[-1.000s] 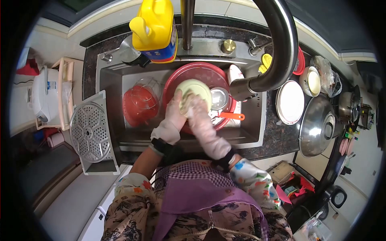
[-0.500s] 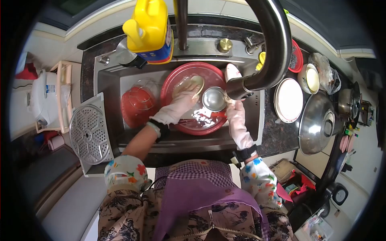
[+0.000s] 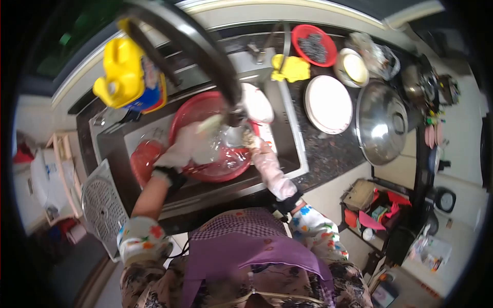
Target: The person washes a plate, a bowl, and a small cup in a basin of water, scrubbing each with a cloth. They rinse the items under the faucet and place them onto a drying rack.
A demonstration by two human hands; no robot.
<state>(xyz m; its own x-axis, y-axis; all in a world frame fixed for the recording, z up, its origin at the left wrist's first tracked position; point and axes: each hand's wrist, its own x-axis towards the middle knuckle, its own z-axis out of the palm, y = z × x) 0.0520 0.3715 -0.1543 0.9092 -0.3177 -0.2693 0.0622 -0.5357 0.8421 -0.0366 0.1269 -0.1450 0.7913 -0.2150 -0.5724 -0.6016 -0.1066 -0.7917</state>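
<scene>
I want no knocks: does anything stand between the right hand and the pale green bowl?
Yes. Between the right hand and that bowl, a round silvery utensil sits in the red plastic basin, and the dark metal faucet spout hangs above.

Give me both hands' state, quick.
Left hand: at the pale bowl; too blurred to tell its grip.
Right hand: closed on a crumpled cloth.

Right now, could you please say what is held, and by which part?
Right hand: cloth, by its near end. Left hand: apparently a pale bowl, hold too blurred to place.
</scene>
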